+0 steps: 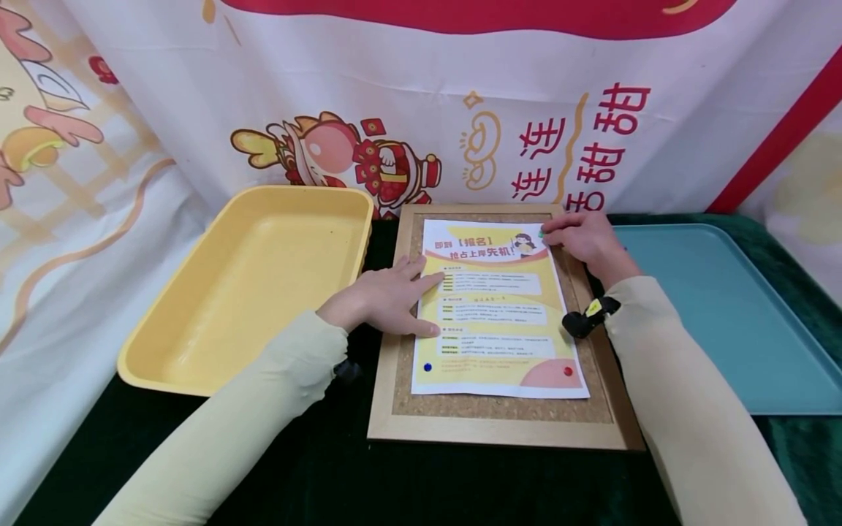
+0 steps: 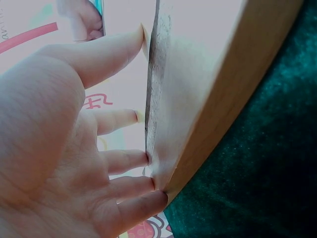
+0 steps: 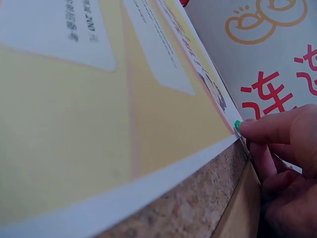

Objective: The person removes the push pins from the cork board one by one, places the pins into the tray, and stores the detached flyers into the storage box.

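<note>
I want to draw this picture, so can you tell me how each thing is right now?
Poster: spread on the board, pinned at both near corners
Board: lying cork side up
Blue pin: in the near left corner
Red pin: in the near right corner
Green pin: pinched at the far right corner; can't tell if pushed in
Yellow tray: open side up
Blue tray: lying flat, partly hidden

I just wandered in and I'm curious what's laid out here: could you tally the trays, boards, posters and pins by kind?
Trays: 2 (yellow tray, blue tray)
Boards: 1 (cork board)
Posters: 1 (paper poster)
Pins: 3 (blue pin, red pin, green pin)
Total: 7
</note>
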The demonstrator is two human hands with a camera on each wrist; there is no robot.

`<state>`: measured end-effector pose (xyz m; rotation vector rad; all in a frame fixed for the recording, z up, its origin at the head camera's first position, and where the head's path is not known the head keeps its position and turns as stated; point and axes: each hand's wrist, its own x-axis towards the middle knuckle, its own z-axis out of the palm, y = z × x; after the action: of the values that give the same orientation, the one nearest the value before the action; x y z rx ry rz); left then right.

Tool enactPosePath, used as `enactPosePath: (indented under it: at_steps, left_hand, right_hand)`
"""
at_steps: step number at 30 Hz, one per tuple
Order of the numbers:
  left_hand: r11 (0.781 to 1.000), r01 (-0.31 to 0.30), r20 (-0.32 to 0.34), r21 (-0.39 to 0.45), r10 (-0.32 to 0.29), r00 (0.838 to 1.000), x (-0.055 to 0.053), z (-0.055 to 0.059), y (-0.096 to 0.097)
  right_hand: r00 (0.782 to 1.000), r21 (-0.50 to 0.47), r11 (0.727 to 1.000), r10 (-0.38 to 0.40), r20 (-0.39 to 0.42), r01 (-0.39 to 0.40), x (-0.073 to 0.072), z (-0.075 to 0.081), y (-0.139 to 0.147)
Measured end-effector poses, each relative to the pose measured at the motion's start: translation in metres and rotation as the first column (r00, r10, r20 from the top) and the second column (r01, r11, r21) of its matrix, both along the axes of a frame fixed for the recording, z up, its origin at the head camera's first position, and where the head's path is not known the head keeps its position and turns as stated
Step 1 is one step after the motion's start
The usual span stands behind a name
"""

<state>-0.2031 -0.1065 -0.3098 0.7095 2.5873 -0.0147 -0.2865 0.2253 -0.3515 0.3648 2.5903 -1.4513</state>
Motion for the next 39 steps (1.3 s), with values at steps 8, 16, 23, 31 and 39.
enactPosePath:
  at_steps: [8,16,23,31,39]
  left_hand:
    - [1.0,-0.005,0.002,0.004,0.005,1.0,-0.0001,-0.0005,0.0004]
    - [1.0,-0.005,0.004,0.003,0.005,1.0,-0.0001,-0.0008,0.0004]
    - [1.0,-0.001,0.003,0.002,0.001,1.0,-0.0005,-0.0012,0.0003]
    - [1.0,0.001,0.001,-0.001,-0.001,1.0,0.0005,0.0,-0.0008]
    - [1.0,-0.006,0.0,-0.001,0.006,1.0,0.001,0.0002,0.0001]
  right_hand:
    - [1.0,0.012,1.0,-0.004,0.03,0.003,-0.0015,0.0018,-0.0004]
    - [0.999,0.083,0.996,-0.019,0.046,0.015,-0.0044,0.0031,-0.0041]
    - [0.999,0.107,0.994,-0.024,0.04,0.02,-0.0054,0.0034,-0.0052]
    - [0.999,0.134,0.991,-0.031,0.041,0.025,-0.0055,0.0046,-0.0087]
    - [0.999,0.16,0.987,-0.019,0.049,0.011,-0.0062,0.0054,-0.0085]
